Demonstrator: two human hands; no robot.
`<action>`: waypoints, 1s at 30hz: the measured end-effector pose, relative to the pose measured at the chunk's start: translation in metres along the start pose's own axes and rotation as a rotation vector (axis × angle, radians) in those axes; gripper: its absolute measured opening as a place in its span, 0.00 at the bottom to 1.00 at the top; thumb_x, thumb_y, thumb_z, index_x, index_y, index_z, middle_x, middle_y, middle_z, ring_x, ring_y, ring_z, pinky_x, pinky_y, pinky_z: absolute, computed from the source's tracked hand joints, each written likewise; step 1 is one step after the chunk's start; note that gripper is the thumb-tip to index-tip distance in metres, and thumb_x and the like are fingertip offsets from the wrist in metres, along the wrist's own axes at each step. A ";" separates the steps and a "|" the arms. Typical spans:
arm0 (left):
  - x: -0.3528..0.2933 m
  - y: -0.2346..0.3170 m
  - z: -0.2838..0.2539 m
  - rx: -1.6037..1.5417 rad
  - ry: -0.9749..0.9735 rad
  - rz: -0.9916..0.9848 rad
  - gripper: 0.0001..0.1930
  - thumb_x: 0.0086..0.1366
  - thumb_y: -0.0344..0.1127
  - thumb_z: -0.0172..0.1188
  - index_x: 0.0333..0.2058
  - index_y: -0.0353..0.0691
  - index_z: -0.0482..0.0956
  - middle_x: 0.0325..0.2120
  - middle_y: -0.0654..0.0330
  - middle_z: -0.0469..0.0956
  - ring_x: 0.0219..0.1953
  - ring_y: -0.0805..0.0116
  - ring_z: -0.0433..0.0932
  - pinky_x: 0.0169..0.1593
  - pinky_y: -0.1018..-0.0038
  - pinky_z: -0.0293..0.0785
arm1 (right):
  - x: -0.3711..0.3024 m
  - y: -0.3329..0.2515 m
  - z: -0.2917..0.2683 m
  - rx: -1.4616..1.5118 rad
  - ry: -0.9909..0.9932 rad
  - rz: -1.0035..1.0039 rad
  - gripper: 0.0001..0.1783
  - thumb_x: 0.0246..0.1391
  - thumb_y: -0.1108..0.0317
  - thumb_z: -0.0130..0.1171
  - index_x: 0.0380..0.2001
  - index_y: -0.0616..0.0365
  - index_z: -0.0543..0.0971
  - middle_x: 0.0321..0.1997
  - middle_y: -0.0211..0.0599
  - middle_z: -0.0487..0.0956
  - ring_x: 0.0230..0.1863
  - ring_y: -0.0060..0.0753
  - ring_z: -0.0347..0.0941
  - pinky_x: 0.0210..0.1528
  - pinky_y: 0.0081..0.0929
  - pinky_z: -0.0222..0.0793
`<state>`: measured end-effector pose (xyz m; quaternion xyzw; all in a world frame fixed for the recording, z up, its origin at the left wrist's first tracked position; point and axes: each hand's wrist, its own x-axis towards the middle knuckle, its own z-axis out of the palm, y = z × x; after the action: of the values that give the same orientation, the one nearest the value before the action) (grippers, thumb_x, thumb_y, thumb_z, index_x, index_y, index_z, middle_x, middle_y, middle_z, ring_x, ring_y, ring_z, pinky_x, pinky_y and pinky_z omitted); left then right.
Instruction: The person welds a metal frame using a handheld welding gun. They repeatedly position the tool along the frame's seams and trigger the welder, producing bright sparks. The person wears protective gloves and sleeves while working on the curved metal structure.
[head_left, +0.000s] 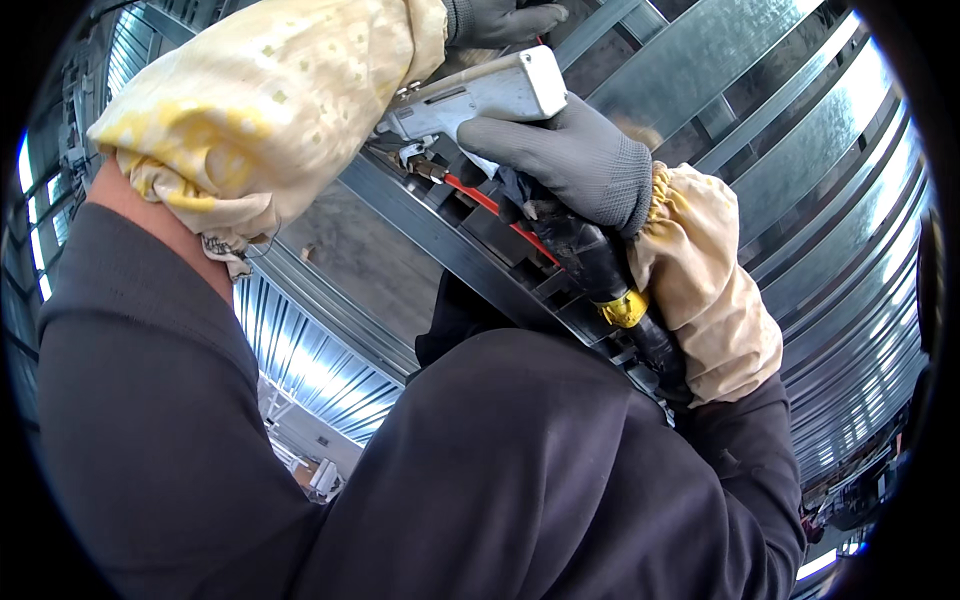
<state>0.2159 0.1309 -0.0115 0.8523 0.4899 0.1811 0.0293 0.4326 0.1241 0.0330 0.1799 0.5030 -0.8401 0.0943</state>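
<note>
My right hand [580,160], in a grey knit glove, is closed round an air tool just below its pale grey metal head [490,95]. The tool's long black barrel [575,245] is wrapped in tape, with a yellow band [625,308], and reaches back under my right forearm. A brass fitting [428,168] and a red hose [495,207] lie beside the tool. At the top edge my left hand [505,20], also gloved, has its fingers drawn together beyond the tool's head. A sliver of red shows below its fingertips; what it holds is unclear.
Long galvanized metal strips [730,60] run across the right side and top. A steel rail [430,225] crosses beneath the tool. My dark-clad knee [530,420] rises close in front. Ridged metal sheeting [320,345] lies lower left.
</note>
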 end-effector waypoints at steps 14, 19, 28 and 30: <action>-0.014 -0.022 0.014 0.088 -0.148 -0.033 0.37 0.63 0.57 0.57 0.70 0.58 0.59 0.70 0.47 0.51 0.71 0.39 0.47 0.71 0.45 0.44 | -0.005 -0.011 0.015 0.050 0.054 -0.007 0.19 0.60 0.64 0.63 0.51 0.64 0.78 0.43 0.31 0.82 0.43 0.19 0.75 0.46 0.22 0.72; 0.001 -0.020 0.022 0.120 -0.297 -0.126 0.35 0.67 0.57 0.55 0.70 0.68 0.55 0.73 0.55 0.45 0.74 0.45 0.42 0.73 0.50 0.45 | -0.009 -0.017 0.007 0.085 0.068 0.085 0.19 0.61 0.66 0.62 0.52 0.64 0.77 0.45 0.30 0.81 0.44 0.19 0.74 0.47 0.22 0.71; 0.000 -0.017 0.025 0.060 -0.342 -0.168 0.36 0.66 0.58 0.55 0.71 0.69 0.53 0.74 0.55 0.43 0.74 0.45 0.40 0.71 0.47 0.48 | -0.008 -0.012 0.009 0.016 0.093 0.050 0.18 0.60 0.60 0.61 0.47 0.60 0.78 0.30 0.22 0.78 0.26 0.11 0.69 0.26 0.15 0.64; -0.001 -0.021 0.026 0.029 -0.316 -0.154 0.36 0.66 0.58 0.55 0.71 0.69 0.54 0.74 0.55 0.43 0.74 0.45 0.40 0.71 0.47 0.48 | -0.009 -0.023 0.009 0.009 0.070 0.123 0.19 0.61 0.61 0.61 0.50 0.61 0.77 0.34 0.24 0.78 0.31 0.13 0.70 0.31 0.17 0.66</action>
<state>0.2073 0.1442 -0.0404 0.8304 0.5456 0.0350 0.1073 0.4312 0.1264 0.0588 0.2402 0.4903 -0.8281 0.1270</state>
